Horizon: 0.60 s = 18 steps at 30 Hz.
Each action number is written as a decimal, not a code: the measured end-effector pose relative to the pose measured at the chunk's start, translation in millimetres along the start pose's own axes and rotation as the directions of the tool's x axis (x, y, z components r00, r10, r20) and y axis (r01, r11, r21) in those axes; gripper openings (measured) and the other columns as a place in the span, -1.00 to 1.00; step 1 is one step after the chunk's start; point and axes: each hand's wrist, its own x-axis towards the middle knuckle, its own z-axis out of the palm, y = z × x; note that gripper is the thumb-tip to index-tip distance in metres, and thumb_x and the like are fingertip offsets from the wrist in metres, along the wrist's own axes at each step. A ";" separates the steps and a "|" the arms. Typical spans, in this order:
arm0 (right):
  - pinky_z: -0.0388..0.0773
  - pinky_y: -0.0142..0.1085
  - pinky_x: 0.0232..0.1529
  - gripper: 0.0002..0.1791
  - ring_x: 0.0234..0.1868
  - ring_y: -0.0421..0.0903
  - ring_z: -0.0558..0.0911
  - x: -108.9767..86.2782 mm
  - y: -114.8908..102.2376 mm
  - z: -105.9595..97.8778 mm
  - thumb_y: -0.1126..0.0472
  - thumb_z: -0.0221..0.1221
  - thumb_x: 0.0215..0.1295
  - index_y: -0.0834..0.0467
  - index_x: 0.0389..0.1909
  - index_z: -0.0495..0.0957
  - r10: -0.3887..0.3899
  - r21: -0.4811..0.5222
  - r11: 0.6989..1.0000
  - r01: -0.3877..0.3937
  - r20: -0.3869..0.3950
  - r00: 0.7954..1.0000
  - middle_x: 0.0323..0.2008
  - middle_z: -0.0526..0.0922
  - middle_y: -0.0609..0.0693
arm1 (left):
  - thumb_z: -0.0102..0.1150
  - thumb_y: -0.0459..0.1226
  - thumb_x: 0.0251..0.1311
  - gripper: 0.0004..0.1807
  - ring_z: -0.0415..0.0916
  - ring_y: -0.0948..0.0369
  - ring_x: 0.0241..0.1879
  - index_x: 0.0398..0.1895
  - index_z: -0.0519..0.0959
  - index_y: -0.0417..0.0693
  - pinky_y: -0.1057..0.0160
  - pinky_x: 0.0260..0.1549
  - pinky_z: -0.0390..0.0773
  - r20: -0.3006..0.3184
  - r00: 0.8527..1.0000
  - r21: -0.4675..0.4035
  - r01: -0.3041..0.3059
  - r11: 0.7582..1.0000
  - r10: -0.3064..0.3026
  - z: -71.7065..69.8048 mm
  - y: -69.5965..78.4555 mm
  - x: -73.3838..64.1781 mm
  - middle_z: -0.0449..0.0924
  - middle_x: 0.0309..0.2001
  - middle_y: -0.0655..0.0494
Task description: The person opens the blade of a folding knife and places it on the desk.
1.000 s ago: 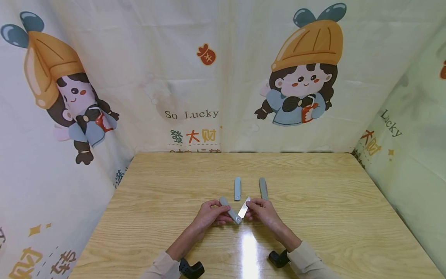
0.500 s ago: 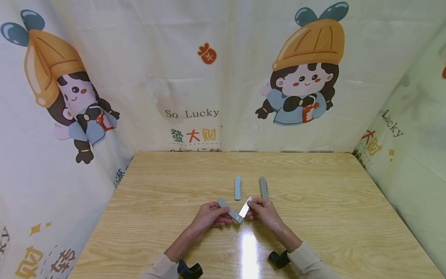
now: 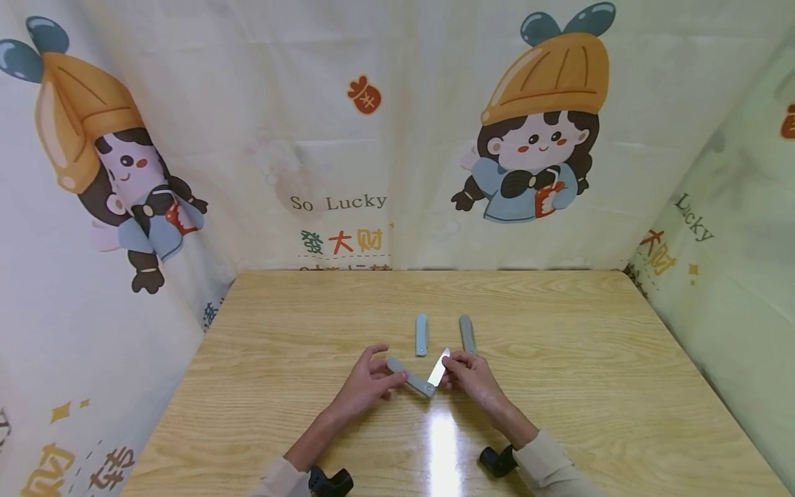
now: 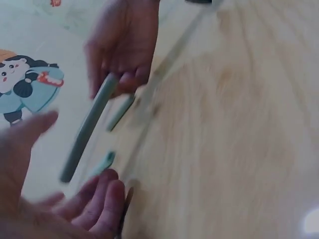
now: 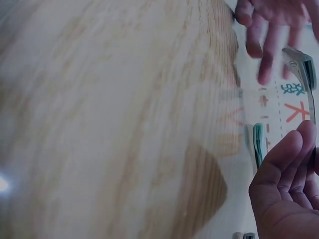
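Observation:
A grey folding knife (image 3: 413,379) is half unfolded above the table, its handle and silver blade (image 3: 438,368) forming a V. My right hand (image 3: 475,379) pinches the blade between thumb and fingers. Around the handle's far end my left hand (image 3: 363,383) is spread, with straight, parted fingers. In the left wrist view the knife's handle (image 4: 87,132) hangs between the left thumb and fingers, apparently touched by neither. The right wrist view shows the left fingers (image 5: 269,50) blurred and clear of the handle (image 5: 299,67).
Beyond the hands, a light blue folded knife (image 3: 421,335) lies on the wooden table (image 3: 298,317). A grey-green folded knife (image 3: 467,333) lies to its right, partly behind the right hand. Printed curtains (image 3: 261,138) stand behind and beside the table.
My left hand has loosened from the knife's handle, its fingers spreading and shifting slightly left. My right hand stays in place, still pinching the blade.

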 end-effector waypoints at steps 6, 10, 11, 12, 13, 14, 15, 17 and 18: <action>0.58 -0.32 -0.31 -0.71 -0.40 -0.16 0.57 -2.2 0.1 -2.7 0.26 0.09 0.56 0.49 -0.05 0.51 -0.025 -0.027 0.999 0.026 0.039 0.999 -0.43 0.59 0.03 | 0.46 -0.33 0.20 -0.23 0.41 -0.10 0.20 0.45 0.34 -0.21 0.05 -0.03 0.56 0.130 0.974 0.296 -0.219 0.930 0.188 -7.4 5.3 -0.8 0.37 0.35 -0.12; 0.59 -0.32 -0.30 -0.67 -0.39 -0.16 0.57 -2.6 -1.3 -2.9 0.24 0.09 0.56 0.50 0.00 0.51 -0.030 -0.040 0.999 0.032 0.050 0.998 -0.42 0.59 0.03 | 0.54 -0.32 0.11 -0.42 0.48 0.04 0.08 0.22 0.57 -0.19 0.04 -0.09 0.55 0.166 0.936 0.502 -0.351 0.791 0.310 -5.0 5.7 -0.6 0.51 0.16 0.09; 0.58 -0.32 -0.30 -0.67 -0.38 -0.16 0.57 -2.4 -1.9 -2.9 0.24 0.09 0.56 0.51 0.00 0.51 -0.030 -0.044 0.999 0.033 0.050 0.998 -0.42 0.59 0.03 | 0.55 -0.33 0.09 -0.46 0.50 0.08 0.03 0.17 0.61 -0.19 0.07 -0.12 0.56 0.172 0.926 0.534 -0.374 0.759 0.335 -4.2 6.0 -1.0 0.52 0.11 0.13; 0.58 -0.32 -0.29 -0.67 -0.38 -0.16 0.57 -2.1 -2.2 -2.8 0.24 0.08 0.57 0.51 0.00 0.51 -0.029 -0.048 0.998 0.032 0.048 0.998 -0.42 0.59 0.03 | 0.56 -0.33 0.07 -0.50 0.51 0.12 0.00 0.11 0.64 -0.19 0.10 -0.13 0.56 0.175 0.917 0.563 -0.391 0.728 0.357 -3.6 5.8 -1.1 0.53 0.07 0.17; 0.58 -0.33 -0.29 -0.67 -0.38 -0.16 0.57 -1.9 -2.8 -2.7 0.24 0.08 0.57 0.50 0.01 0.51 -0.029 -0.051 0.998 0.031 0.044 0.999 -0.42 0.58 0.02 | 0.57 -0.33 0.06 -0.53 0.51 0.16 -0.04 0.07 0.66 -0.19 0.13 -0.16 0.55 0.176 0.909 0.581 -0.405 0.706 0.377 -3.0 5.6 -1.2 0.53 0.02 0.19; 0.58 -0.33 -0.29 -0.68 -0.38 -0.15 0.56 -1.7 -3.0 -2.6 0.25 0.08 0.57 0.50 0.00 0.52 -0.028 -0.056 0.998 0.030 0.040 0.999 -0.42 0.58 0.02 | 0.57 -0.34 0.05 -0.56 0.50 0.19 -0.06 0.03 0.68 -0.19 0.15 -0.19 0.55 0.177 0.901 0.594 -0.419 0.687 0.396 -2.6 5.6 -1.3 0.54 -0.01 0.20; 0.58 -0.33 -0.29 -0.68 -0.37 -0.15 0.56 -1.4 -3.3 -2.4 0.25 0.07 0.57 0.49 0.00 0.52 -0.026 -0.059 0.998 0.029 0.036 0.999 -0.42 0.58 0.03 | 0.57 -0.34 0.05 -0.59 0.50 0.20 -0.08 0.00 0.70 -0.19 0.18 -0.21 0.54 0.177 0.893 0.603 -0.431 0.671 0.414 -2.3 5.5 -1.4 0.54 -0.04 0.20; 0.57 -0.33 -0.29 -0.70 -0.37 -0.14 0.55 -1.2 -3.5 -2.1 0.26 0.07 0.57 0.48 -0.02 0.53 -0.021 -0.058 0.998 0.023 0.027 0.999 -0.42 0.57 0.03 | 0.57 -0.35 0.05 -0.63 0.49 0.23 -0.10 -0.05 0.71 -0.19 0.21 -0.23 0.52 0.176 0.879 0.614 -0.450 0.649 0.443 -2.0 5.4 -1.8 0.54 -0.08 0.21; 0.57 -0.33 -0.29 -0.71 -0.36 -0.13 0.55 -1.1 -3.5 -2.0 0.27 0.07 0.57 0.48 -0.02 0.53 -0.021 -0.057 0.998 0.023 0.027 0.999 -0.42 0.57 0.03 | 0.57 -0.35 0.04 -0.64 0.49 0.23 -0.11 -0.07 0.72 -0.19 0.23 -0.25 0.52 0.174 0.872 0.618 -0.458 0.639 0.457 -2.0 5.2 -1.9 0.55 -0.09 0.20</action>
